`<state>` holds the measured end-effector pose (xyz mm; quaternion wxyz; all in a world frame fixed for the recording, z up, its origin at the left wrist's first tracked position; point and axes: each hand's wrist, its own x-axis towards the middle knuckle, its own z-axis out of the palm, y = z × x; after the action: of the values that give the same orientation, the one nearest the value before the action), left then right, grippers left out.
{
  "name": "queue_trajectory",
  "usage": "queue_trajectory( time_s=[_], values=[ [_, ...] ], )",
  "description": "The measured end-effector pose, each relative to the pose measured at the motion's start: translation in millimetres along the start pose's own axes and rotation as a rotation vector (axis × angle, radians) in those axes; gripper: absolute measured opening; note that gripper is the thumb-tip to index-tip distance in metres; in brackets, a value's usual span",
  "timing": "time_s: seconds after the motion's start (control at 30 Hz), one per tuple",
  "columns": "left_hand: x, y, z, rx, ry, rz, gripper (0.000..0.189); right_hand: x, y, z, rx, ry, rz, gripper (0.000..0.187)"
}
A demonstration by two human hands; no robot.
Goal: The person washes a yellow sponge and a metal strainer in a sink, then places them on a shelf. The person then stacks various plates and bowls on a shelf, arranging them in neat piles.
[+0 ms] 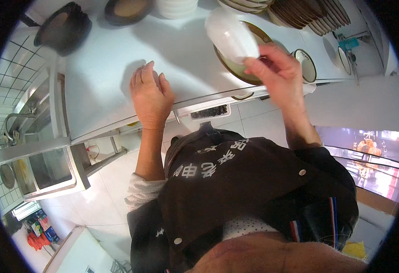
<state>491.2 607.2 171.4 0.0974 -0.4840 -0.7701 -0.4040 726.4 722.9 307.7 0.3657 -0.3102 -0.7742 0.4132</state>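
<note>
My right hand (pixel 278 68) grips the rim of a white bowl (pixel 231 36), tilted and slightly blurred, between thumb and fingers. Beneath it a large brown-rimmed bowl (pixel 247 73) rests near the front edge of a white counter (pixel 100 99). My left hand (pixel 151 94) is over the counter to the left, holding nothing, its thumb apart from the fingers. Whether it touches the surface I cannot tell. Right of my right hand stands a small dark-rimmed white cup or bowl (pixel 306 66).
Dark dishes (pixel 64 29) are stacked at the back left, beside another dark plate (pixel 126 10). White bowls (pixel 178 7) and brown-edged plates (pixel 298 13) stand along the back. A metal sink (pixel 51 167) lies left; a tray of dark pieces (pixel 209 112) sits below the counter.
</note>
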Motion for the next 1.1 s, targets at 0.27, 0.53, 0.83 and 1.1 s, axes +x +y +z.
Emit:
queue_trajectory(
  time_s=[0.27, 0.53, 0.83, 1.1],
  values=[
    [0.0, -1.3, 1.6, 0.017, 0.007, 0.025, 0.037, -3.2, 21.5, -29.8, 0.673, 0.202, 0.171, 0.019],
    [0.0, 0.3, -1.0, 0.022, 0.003, 0.019, 0.035, -2.8, 32.4, -30.3, 0.763, 0.245, 0.206, 0.019],
    [0.3, 0.3, -1.1, 0.010, 0.004, 0.022, 0.031, -2.3, 36.2, -36.0, 0.713, 0.237, 0.226, 0.015],
    [0.8, 1.8, -1.4, 0.011, -0.012, 0.022, 0.027, 0.6, 31.5, -33.5, 0.690, 0.216, 0.330, 0.017]
  ],
)
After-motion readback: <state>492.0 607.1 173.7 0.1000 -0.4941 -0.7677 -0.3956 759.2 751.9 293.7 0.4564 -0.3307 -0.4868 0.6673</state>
